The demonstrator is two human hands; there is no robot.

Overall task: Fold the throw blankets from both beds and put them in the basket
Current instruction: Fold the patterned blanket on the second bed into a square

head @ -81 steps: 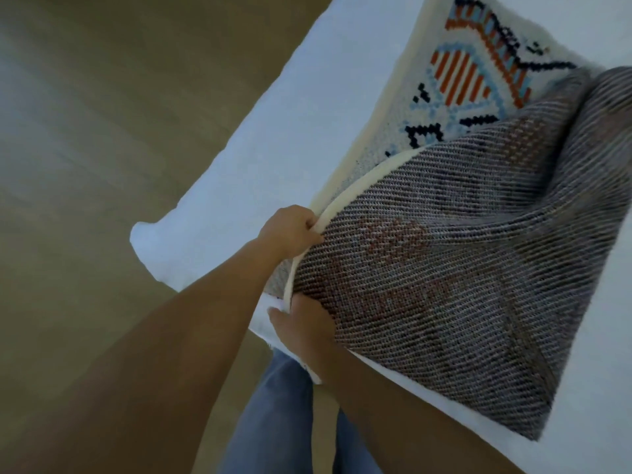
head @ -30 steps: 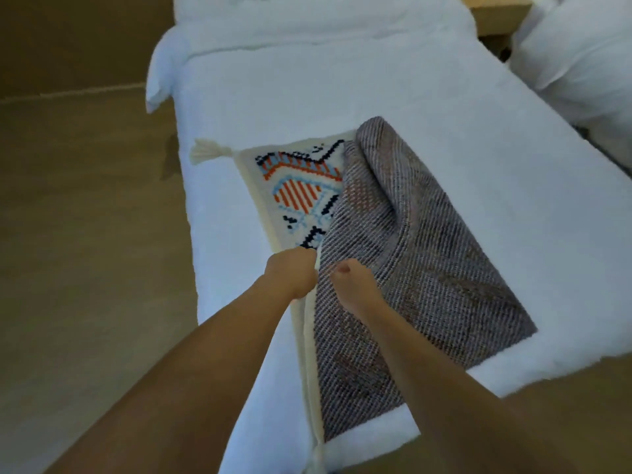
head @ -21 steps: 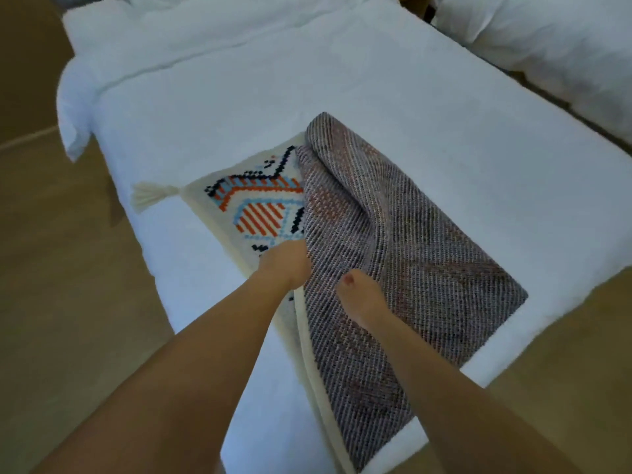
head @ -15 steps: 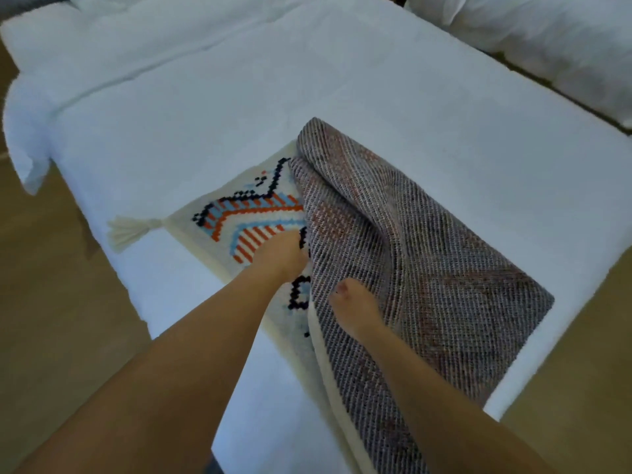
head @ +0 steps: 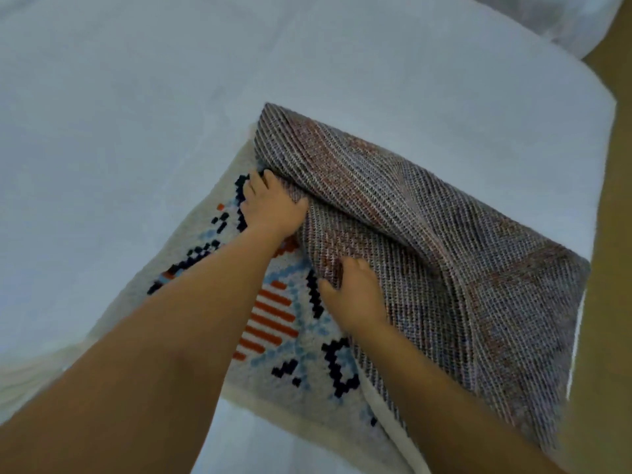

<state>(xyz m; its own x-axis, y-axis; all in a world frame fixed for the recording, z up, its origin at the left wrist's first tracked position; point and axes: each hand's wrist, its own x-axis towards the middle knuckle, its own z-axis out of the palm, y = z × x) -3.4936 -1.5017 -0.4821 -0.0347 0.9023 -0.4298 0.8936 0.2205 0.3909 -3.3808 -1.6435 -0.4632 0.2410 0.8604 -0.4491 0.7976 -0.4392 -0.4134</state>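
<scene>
A woven throw blanket [head: 444, 254] lies on the white bed [head: 136, 97]. Its cream face with orange, blue and black pattern shows at the lower left, and its grey-brown underside is turned over on the right. My left hand [head: 270, 206] reaches under the raised fold near its far end, fingers tucked into the fabric. My right hand [head: 355, 292] grips the folded edge closer to me. The basket is out of sight.
A second white bed or pillow [head: 564, 18] shows at the top right corner. Brown wooden floor [head: 608, 302] runs along the bed's right edge. The bed's near edge is at the lower left.
My view has closed in on the blanket. My left hand has slid further along the fold toward its far end, and more of the patterned face lies uncovered between my arms.
</scene>
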